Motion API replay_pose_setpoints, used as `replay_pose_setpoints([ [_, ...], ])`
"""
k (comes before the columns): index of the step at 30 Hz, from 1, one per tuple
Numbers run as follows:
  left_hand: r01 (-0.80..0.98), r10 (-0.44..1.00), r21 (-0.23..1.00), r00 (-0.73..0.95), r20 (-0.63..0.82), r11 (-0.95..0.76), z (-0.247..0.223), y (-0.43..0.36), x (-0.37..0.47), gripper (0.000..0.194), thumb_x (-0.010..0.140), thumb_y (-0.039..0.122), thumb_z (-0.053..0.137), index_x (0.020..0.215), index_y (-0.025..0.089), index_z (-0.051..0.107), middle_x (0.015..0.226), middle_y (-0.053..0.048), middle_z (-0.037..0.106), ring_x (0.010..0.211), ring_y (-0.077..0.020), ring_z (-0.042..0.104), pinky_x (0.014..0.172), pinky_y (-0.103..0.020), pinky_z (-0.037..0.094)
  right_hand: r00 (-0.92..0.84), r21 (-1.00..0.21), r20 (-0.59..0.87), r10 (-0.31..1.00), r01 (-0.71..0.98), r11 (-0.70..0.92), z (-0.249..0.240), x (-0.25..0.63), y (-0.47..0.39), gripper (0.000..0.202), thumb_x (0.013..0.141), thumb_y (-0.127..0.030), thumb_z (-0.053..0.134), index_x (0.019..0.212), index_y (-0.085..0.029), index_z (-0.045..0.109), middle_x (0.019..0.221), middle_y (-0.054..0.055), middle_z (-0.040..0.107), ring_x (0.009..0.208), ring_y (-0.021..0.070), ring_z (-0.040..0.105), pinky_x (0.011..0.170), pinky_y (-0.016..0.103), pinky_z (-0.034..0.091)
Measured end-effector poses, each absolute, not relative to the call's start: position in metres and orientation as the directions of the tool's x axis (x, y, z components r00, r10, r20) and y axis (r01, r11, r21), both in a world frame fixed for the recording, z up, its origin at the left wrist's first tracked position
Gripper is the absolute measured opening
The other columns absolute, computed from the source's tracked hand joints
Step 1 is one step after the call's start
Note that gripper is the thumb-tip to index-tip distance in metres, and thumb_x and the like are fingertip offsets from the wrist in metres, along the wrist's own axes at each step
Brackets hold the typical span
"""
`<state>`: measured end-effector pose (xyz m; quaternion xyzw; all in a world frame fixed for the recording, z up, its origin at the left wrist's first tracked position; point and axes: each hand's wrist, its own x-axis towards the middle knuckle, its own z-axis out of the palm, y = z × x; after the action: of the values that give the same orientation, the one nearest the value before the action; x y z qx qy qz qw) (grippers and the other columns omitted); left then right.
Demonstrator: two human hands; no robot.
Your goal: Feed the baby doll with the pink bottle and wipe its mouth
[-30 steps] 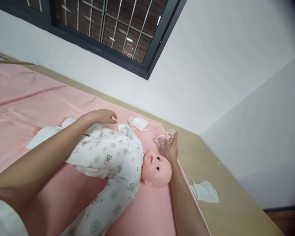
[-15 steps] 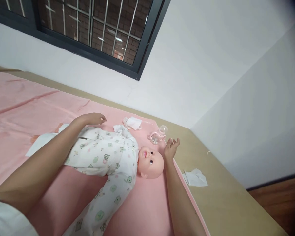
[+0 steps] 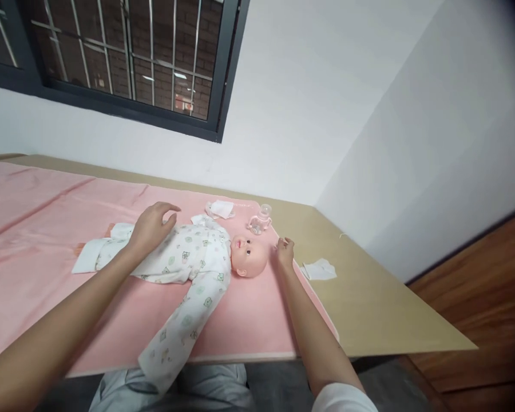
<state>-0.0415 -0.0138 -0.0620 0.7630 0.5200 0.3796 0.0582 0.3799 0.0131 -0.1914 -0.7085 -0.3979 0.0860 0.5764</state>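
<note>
A baby doll point(image 3: 248, 260) lies on its back, wearing a white shirt point(image 3: 184, 254) with a small green print and white trousers. One long sleeve point(image 3: 178, 326) trails toward me over the table edge. My left hand point(image 3: 152, 226) is over the doll's lower body, thumb and fingers apart, with nothing in it; whether it touches the shirt I cannot tell. Just right of the doll's head is my right hand point(image 3: 285, 252), its fingers loosely bent and holding nothing visible. A clear feeding bottle point(image 3: 258, 222) with pink handles stands beyond the head.
Underneath lies a pink sheet point(image 3: 47, 229) on a tan table point(image 3: 369, 297). A folded white cloth point(image 3: 221, 209) rests near the far edge, and another white cloth point(image 3: 320, 269) at the right. Behind are a white wall and a barred window point(image 3: 133, 51). Wooden panelling point(image 3: 476, 303) is at right.
My view has tilted and drawn back, showing the table's near edge and my legs. The left hand has lifted and spread its fingers; the right hand's fingers have curled more. The doll lies as before.
</note>
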Motion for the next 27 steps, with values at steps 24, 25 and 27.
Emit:
replay_pose_setpoints([
  [24, 0.786, 0.452, 0.278, 0.001, 0.892, -0.551, -0.14, -0.035, -0.085, 0.022, 0.086, 0.027, 0.045, 0.085, 0.024, 0.067, 0.1, -0.006, 0.064, 0.094, -0.0236, 0.059, 0.079, -0.037, 0.05, 0.472, -0.793, 0.278, 0.837, 0.604, -0.078, -0.196, 0.381, -0.007, 0.055, 0.074, -0.038, 0.039, 0.12, -0.009, 0.049, 0.111, 0.016, 0.06, 0.095, 0.024, 0.062, 0.087, 0.035, 0.046],
  [25, 0.781, 0.459, 0.286, 0.001, 0.889, -0.555, -0.14, -0.037, -0.085, 0.022, 0.087, 0.027, 0.045, 0.087, 0.024, 0.067, 0.102, -0.006, 0.064, 0.095, -0.0234, 0.059, 0.079, -0.037, 0.05, 0.465, -0.792, 0.275, 0.841, 0.606, -0.076, -0.196, 0.381, -0.007, 0.057, 0.073, -0.04, 0.039, 0.12, -0.009, 0.049, 0.112, 0.017, 0.06, 0.095, 0.0244, 0.062, 0.086, 0.036, 0.047],
  [27, 0.763, 0.475, 0.309, -0.003, 0.88, -0.568, -0.138, -0.044, -0.084, 0.02, 0.087, 0.028, 0.046, 0.088, 0.025, 0.066, 0.105, -0.005, 0.063, 0.097, -0.0238, 0.059, 0.078, -0.037, 0.05, 0.456, -0.791, 0.279, 0.845, 0.609, -0.067, -0.194, 0.38, -0.009, 0.06, 0.072, -0.044, 0.039, 0.12, -0.009, 0.05, 0.111, 0.018, 0.06, 0.094, 0.025, 0.063, 0.086, 0.037, 0.047],
])
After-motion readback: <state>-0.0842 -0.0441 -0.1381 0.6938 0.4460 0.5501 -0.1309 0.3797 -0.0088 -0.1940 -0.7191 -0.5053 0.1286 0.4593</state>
